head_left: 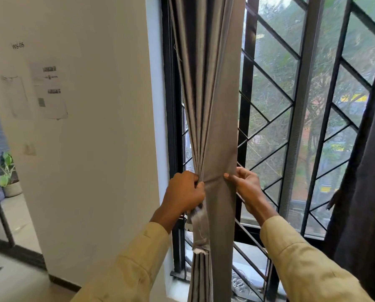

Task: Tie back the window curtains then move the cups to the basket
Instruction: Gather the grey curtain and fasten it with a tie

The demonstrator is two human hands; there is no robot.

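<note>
grey curtain [206, 105] gathered, untied | left hand [185, 190] fingers clamped on folds, tie strip [198, 227] | right hand [246, 186] fingers pinching edge | dark curtain [365, 171], cups pending

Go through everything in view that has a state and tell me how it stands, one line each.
Grey curtain: gathered into a bunch, not yet tied.
Tie strip: hanging loose below the left hand.
Left hand: closed grip on the curtain folds.
Right hand: pinching the curtain's right edge.
Dark curtain: hanging at the right.
</note>
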